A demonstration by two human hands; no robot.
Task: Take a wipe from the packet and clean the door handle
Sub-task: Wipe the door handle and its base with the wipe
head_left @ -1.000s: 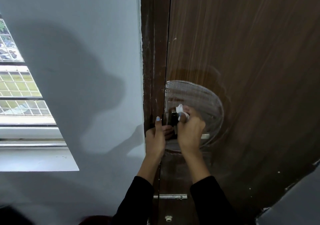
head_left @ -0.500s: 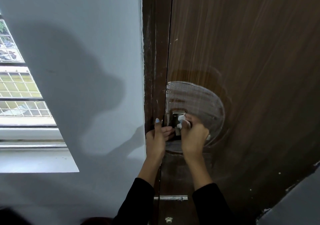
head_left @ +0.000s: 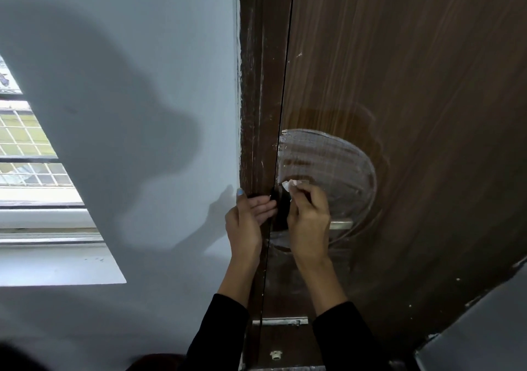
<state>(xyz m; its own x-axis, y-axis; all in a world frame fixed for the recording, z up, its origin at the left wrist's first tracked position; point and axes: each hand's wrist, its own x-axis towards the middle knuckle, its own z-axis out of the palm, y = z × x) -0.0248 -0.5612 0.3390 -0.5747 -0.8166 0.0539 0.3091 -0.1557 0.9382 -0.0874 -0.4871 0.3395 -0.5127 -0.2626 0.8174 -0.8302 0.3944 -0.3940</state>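
Note:
A small white wipe (head_left: 288, 185) is pinched in my right hand (head_left: 308, 216), which presses it against the dark lock fitting (head_left: 282, 214) at the door's edge. A metal handle bar (head_left: 341, 224) pokes out to the right from behind that hand. My left hand (head_left: 246, 219) lies against the dark door frame, fingers straight and touching the left side of the fitting. The wipe packet is not in view.
A brown wooden door (head_left: 413, 85) fills the right side, with a clear round plastic guard (head_left: 336, 168) over the handle area. A metal bolt (head_left: 281, 321) sits lower on the door. A grey wall (head_left: 142, 57) and a window (head_left: 28, 154) lie left.
My right hand has slid the wipe up and to the left over the fitting, now covering the metal plate seen before. The left hand's fingers have straightened against the frame.

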